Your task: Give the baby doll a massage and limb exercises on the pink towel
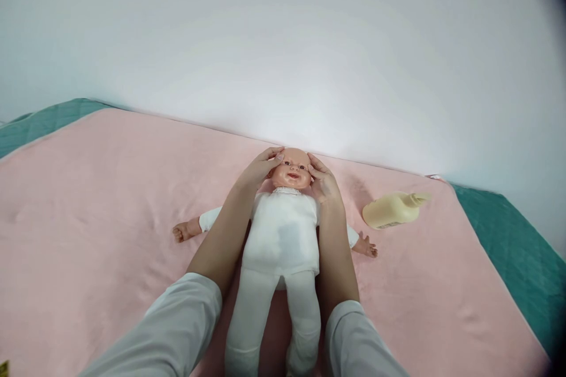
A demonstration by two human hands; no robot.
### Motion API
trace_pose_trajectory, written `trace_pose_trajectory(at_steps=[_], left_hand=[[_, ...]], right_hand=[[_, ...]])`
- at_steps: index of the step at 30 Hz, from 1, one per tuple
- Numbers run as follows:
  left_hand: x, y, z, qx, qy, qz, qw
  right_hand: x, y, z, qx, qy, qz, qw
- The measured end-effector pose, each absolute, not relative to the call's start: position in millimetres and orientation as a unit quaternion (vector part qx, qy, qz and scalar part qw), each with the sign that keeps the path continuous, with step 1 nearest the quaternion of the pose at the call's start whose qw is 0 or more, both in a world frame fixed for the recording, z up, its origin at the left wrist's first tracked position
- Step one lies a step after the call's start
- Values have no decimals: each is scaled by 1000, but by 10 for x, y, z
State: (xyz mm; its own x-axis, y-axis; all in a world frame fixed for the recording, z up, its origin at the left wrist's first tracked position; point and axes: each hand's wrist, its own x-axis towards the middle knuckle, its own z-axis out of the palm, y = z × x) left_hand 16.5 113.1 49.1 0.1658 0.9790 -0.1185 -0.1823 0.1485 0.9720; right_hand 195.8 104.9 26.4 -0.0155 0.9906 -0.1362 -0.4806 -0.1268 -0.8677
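Note:
A baby doll [281,232] in a white top and white leggings lies on its back, its arms spread out to the sides. My left hand [266,165] curves around the side of the doll's head at picture left, thumb by its temple. Against the opposite side of the head, my right hand [324,179] is cupped, its thumb also near the temple. Between them the two hands hold the head, and the fingers beneath it are partly hidden. My forearms run along both sides of the doll's body, over its arms.
Under the doll is a pink blanket [110,206], spread over a green quilted cover [508,235]. A pale yellow pump bottle [389,210] stands or lies at the right; its exact pose is hard to tell. A white wall [283,47] rises directly behind the doll's head.

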Motion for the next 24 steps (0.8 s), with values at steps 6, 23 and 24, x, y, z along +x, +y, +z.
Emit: trace_pose_trajectory(at_steps=[6,23,24], left_hand=[[104,1118,519,486,460,453,589],[128,1095,563,475,475,463,578],[128,1084,576,473,480,470,570]], right_hand=[[2036,1057,247,-383,-325,657,563],[1951,1070,231,-408,-289,638,586],[1925,1063,225,-399,-293,639,589]])
